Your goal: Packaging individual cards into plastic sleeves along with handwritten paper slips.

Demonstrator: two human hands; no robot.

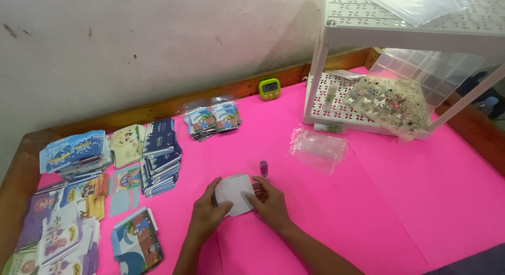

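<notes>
On the pink desk (368, 201), my left hand (206, 218) and right hand (271, 204) pinch a white card (234, 193); I judge stacked printed packets (160, 156) finished, this one unfinished.

Left hand (206, 218) and right hand (269, 204) cover the white card's (234, 193) lower edges. Forearms cut off at bottom edge. Card stacks (50, 238) lower left run out of frame. Timer (269, 88) digits too small. Rack (368, 70) top cropped.
</notes>
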